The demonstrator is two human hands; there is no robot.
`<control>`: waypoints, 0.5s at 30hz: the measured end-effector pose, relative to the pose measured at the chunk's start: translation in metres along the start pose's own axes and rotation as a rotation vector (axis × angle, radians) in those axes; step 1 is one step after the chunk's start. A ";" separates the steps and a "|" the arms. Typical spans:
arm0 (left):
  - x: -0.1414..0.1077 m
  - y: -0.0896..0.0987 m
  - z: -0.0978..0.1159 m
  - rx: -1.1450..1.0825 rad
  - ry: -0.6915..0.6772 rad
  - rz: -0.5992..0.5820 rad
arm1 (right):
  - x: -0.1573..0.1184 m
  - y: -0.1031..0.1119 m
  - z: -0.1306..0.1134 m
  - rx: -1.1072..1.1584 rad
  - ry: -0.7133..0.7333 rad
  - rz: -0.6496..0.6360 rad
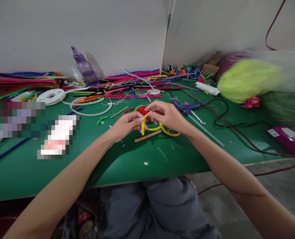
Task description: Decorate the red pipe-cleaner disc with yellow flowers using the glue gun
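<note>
Green bench [127, 167] against pale walls. The yellow fuzzy stem [143, 127] is bright, bent and knotted at its lower part; it is located between the hands, above the bench near its front edge. Left hand [128, 126] and right hand [167, 116]: both grasping the stem in their fingertips. Yellow curved lengths [171, 134] extend below the right hand; a red piece [144, 112] lies behind the fingers. Count: two thin wooden sticks [147, 136], one blue glue gun [190, 107], one purple bottle [87, 70], one white reel [44, 97].
</note>
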State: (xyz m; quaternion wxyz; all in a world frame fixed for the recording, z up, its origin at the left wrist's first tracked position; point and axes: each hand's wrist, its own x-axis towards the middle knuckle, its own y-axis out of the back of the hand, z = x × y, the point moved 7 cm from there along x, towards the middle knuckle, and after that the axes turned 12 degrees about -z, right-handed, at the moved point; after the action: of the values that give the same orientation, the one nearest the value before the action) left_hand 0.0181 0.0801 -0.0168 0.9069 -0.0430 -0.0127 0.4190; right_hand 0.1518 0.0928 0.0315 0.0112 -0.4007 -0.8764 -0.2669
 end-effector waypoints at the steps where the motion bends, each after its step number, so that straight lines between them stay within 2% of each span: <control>1: 0.000 0.000 0.001 0.003 -0.005 0.008 | 0.000 0.002 0.001 -0.009 -0.021 0.011; 4: -0.001 -0.001 0.001 -0.001 0.001 0.007 | 0.000 0.000 0.004 -0.052 -0.035 0.007; 7: -0.001 -0.003 -0.002 -0.007 0.019 -0.011 | 0.001 -0.006 0.003 -0.108 0.006 -0.026; 9: 0.000 -0.002 -0.003 0.001 0.015 0.003 | 0.000 -0.005 -0.001 -0.166 0.046 0.001; 12: -0.001 0.006 0.002 0.006 -0.057 0.100 | -0.004 0.010 -0.010 -0.292 0.094 0.193; 14: -0.003 0.013 0.007 -0.004 -0.120 0.188 | -0.008 0.021 -0.013 -0.374 0.080 0.330; 15: -0.004 0.016 0.009 -0.009 -0.145 0.228 | -0.009 0.023 -0.013 -0.399 0.058 0.351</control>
State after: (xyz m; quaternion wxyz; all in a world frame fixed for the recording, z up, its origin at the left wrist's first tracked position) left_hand 0.0029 0.0886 -0.0096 0.8500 -0.0176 -0.0752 0.5211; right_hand 0.1715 0.0924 0.0507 0.0031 -0.5331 -0.7229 -0.4395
